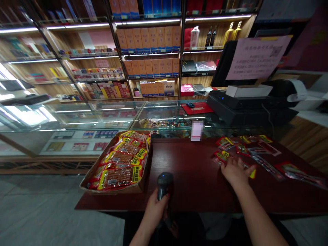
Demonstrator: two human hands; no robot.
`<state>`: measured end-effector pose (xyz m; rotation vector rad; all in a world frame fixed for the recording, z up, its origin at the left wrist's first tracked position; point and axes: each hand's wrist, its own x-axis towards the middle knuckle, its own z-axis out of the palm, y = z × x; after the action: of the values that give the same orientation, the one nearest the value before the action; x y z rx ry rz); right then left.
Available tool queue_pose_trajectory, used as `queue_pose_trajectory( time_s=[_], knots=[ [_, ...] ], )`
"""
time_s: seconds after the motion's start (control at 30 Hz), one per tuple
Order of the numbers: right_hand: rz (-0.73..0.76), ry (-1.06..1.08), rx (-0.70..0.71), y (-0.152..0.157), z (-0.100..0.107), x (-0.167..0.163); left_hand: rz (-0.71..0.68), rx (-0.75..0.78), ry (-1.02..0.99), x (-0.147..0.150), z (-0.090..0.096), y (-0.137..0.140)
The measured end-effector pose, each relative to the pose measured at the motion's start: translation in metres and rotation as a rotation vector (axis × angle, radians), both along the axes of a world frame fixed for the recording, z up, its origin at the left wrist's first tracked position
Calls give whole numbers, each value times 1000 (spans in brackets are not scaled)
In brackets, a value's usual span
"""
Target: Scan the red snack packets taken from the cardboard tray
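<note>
My left hand (156,208) is wrapped round the grip of a dark handheld barcode scanner (164,181), held near the front edge of the dark red table (184,171). Out to the right, my right hand (237,172) lies over a red and yellow snack packet (220,156), its fingers spread; part of the packet is hidden beneath them. Several more packets and clear wrappers (266,164) lie scattered around that hand. On the left of the table stands an open cardboard box (146,172) filled with rows of red and yellow snack packets (120,176).
Behind the table runs a glass display counter (115,114). A monitor (222,65) with a paper sheet stands on a black cash drawer (225,109) at right. A computer mouse (190,105) rests on a red mat (202,108). Lit shelves with boxes and bottles line the wall.
</note>
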<state>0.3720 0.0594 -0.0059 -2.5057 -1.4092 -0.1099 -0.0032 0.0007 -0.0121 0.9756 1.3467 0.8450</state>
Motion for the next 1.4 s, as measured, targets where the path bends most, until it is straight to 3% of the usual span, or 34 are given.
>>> queue_pose_trajectory(
  time_s=[0.13, 0.27, 0.4, 0.47, 0.57, 0.73, 0.87, 1.03, 1.4],
  knots=[
    [131, 30, 92, 0, 10, -3, 0, 6, -11, 1, 15, -2],
    [241, 42, 227, -1, 22, -41, -22, 34, -20, 2, 27, -6],
    [571, 83, 162, -14, 19, -104, -32, 63, -24, 2, 32, -9],
    [665, 136, 110, -21, 13, -128, -35, 51, -22, 0, 32, -12],
    [642, 238, 84, -26, 5, -143, -32, 25, -7, -4, 33, -19],
    [464, 271, 133, -19, -6, -148, -56, 39, 2, -10, 47, -31],
    [515, 287, 192, -16, -14, -152, -126, 53, 17, -9, 64, -37],
    [627, 519, 235, -19, -13, -151, -232, 71, 50, -3, 79, -41],
    [601, 713, 368, -18, -22, -148, -404, 152, 202, 9, 106, -44]
  ],
)
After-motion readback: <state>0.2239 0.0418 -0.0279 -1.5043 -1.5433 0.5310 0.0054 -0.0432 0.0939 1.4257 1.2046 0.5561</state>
